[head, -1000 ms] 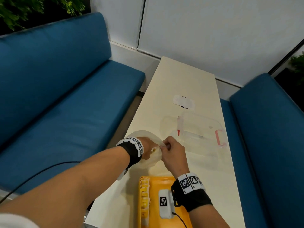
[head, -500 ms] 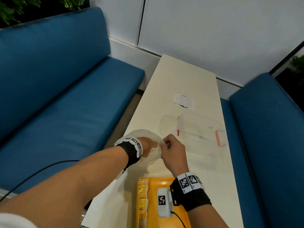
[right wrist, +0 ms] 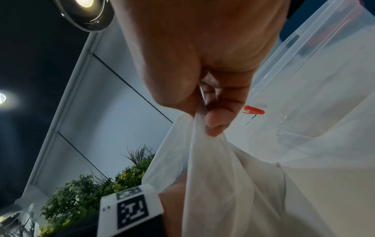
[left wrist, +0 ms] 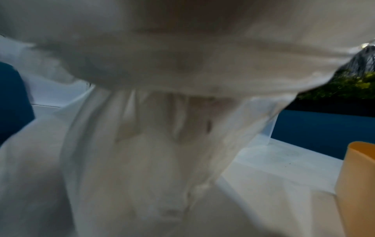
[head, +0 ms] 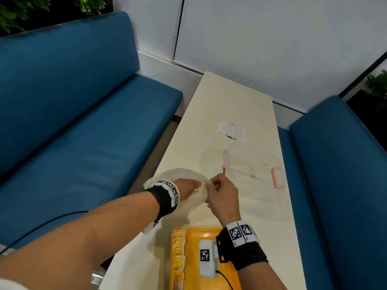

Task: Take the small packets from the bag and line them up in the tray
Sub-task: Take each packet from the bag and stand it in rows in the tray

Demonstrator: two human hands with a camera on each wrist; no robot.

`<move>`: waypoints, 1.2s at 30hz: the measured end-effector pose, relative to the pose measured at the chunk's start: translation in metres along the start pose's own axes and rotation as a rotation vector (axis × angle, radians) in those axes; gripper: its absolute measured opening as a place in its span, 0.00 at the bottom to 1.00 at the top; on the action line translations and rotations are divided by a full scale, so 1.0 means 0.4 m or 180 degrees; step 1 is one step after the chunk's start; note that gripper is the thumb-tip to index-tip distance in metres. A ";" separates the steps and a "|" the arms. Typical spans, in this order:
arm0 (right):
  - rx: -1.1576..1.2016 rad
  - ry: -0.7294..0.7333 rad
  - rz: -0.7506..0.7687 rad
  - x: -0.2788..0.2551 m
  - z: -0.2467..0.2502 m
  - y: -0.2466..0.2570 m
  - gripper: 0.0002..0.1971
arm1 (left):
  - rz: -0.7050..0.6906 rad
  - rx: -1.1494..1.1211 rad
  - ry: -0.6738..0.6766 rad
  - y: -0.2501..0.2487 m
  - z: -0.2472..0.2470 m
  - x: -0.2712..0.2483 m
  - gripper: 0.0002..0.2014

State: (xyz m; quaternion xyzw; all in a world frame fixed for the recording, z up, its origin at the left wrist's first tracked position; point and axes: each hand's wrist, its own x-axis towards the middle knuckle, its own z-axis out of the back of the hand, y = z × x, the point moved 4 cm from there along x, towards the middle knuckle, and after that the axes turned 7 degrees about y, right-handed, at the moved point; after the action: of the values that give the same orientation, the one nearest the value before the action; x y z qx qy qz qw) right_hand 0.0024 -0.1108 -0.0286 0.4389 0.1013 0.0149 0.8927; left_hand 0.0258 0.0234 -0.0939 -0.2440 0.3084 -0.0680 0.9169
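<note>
Deeper into the thin white plastic bag (head: 184, 204) goes the left hand (head: 186, 188) compared with a second ago; now the film covers it past the knuckles and only the back of the hand and the banded wrist show. Whether those buried fingers have closed on anything, I cannot tell; the left wrist view gives only blurred white folds with nothing to pick out inside.

On the long cream table (head: 230, 105) little else shifts. Nearest the person, the yellow tray (head: 209, 233) sits just below the bag, and a row of small yellow-and-white packets (head: 179, 254) already runs down its left edge, so the line-up is well under way. Beyond the hands, a clear plastic container with red clips (head: 253, 164) stands apart, untouched.

Holding steady at the bag's mouth, the right hand (head: 223, 191) has thumb and fingers clenched on a gathered fold of the rim, pulling it up and open; the right wrist view shows that pinch plainly.

My read: another packet is being fished out, next stop the tray's row.
</note>
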 end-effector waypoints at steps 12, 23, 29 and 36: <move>0.0311 -0.0062 -0.0244 0.019 0.036 -0.007 0.05 | -0.0686 0.0861 -0.0665 -0.041 0.059 -0.091 0.22; 0.0254 0.0101 -0.0173 0.014 0.009 0.008 0.04 | -0.0565 -0.1190 -0.1154 0.039 0.051 -0.114 0.07; 0.0219 0.0177 -0.0169 0.005 -0.003 0.004 0.04 | -0.0193 -0.1868 -0.0855 0.063 0.035 -0.103 0.13; 0.0209 0.0155 -0.0161 -0.001 0.000 0.007 0.04 | -0.0093 -0.1701 -0.0507 0.054 0.029 -0.110 0.22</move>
State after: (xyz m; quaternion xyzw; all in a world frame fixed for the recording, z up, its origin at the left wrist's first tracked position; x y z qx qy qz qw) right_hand 0.0024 -0.1090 -0.0262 0.4648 0.1345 -0.0004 0.8751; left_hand -0.0032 0.0590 -0.0731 -0.4862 0.2388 0.0219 0.8403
